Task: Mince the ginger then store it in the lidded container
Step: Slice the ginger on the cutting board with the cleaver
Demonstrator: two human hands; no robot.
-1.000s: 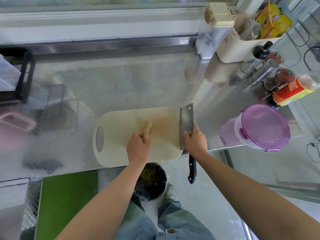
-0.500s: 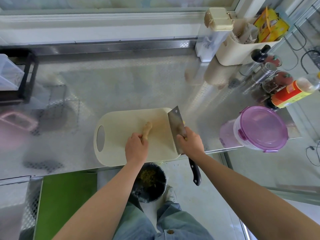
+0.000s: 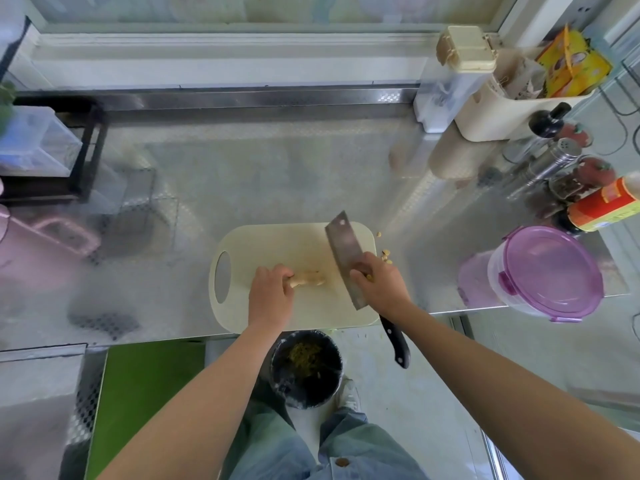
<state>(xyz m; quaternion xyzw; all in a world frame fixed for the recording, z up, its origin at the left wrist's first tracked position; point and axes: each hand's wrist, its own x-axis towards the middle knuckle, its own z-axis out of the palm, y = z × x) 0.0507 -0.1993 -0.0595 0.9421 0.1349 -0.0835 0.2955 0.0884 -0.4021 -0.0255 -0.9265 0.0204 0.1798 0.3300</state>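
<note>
On the cream cutting board [image 3: 277,242], knobbly tan ginger [image 3: 309,278] lies along the board's length, tip toward the flat steel cleaver [image 3: 345,258] — left hand [image 3: 272,296] pinches its other end, right hand [image 3: 380,286] grips the cleaver.

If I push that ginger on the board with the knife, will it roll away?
Probably not far: the ginger looks knobbly and uneven, so it would likely wobble rather than roll. It looks firm, so it should shift as one stiff piece. The cutting board looks smooth, so it may skid unless the left hand grips it.
</note>
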